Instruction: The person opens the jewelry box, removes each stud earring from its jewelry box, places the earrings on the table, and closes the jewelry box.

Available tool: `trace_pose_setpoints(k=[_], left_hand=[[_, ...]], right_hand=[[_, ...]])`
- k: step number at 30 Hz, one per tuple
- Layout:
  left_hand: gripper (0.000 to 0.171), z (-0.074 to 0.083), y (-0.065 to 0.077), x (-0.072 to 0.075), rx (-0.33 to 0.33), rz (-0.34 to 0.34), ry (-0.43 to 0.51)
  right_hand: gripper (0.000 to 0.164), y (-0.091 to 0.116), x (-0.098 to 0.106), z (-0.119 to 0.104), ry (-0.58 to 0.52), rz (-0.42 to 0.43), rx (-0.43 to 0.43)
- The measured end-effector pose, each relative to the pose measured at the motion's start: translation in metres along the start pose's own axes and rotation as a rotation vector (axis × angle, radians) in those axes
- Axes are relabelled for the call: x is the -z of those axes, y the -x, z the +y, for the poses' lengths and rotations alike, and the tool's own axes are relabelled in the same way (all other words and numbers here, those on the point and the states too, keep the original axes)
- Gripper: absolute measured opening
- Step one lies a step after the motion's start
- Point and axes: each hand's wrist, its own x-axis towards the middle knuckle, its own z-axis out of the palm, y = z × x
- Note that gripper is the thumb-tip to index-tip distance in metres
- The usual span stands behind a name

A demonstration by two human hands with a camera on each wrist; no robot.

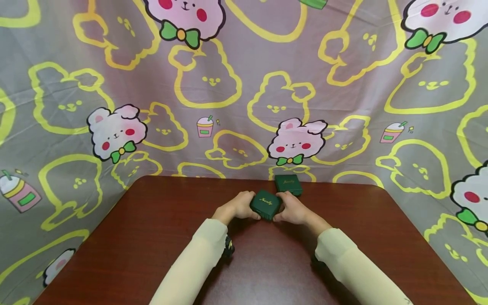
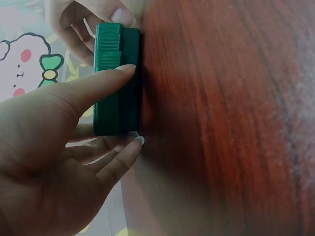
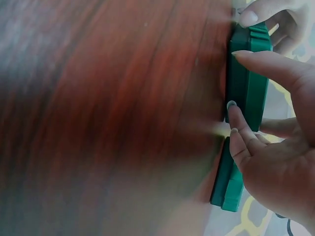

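Note:
A dark green lidded box point(image 1: 265, 204) with gold script on its top sits between both hands, near the back of the table. My left hand point(image 1: 243, 205) grips its left side, and my right hand point(image 1: 294, 209) grips the right side. In the left wrist view the thumb lies along the ribbed side of the box point(image 2: 109, 110), with fingers at its far edge. Thumb and fingers of the right hand also hold the box point(image 3: 239, 81) in the right wrist view. Whether its underside touches the table cannot be told. A second, similar green box point(image 1: 288, 184) lies just behind the right hand.
The reddish-brown wooden table point(image 1: 160, 237) stretches towards me and to both sides. A grey cloth point(image 1: 236, 118) with cartoon bears and rabbits hangs behind it and along its sides. The second box stands close to the table's back edge.

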Motion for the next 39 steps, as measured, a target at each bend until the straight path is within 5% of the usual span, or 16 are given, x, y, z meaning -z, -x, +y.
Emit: trace_pose_setpoints(k=[18,39], left_hand=[[0.055,0.004,0.002,-0.001,0.003,-0.002,-0.025],[0.058,0.01,0.018,0.011,-0.105,0.078,-0.005]], right_hand=[[0.085,0.002,0.0,-0.003,-0.11,-0.026,0.001],[0.082,0.015,0.008,-0.016,-0.104,0.015,0.026]])
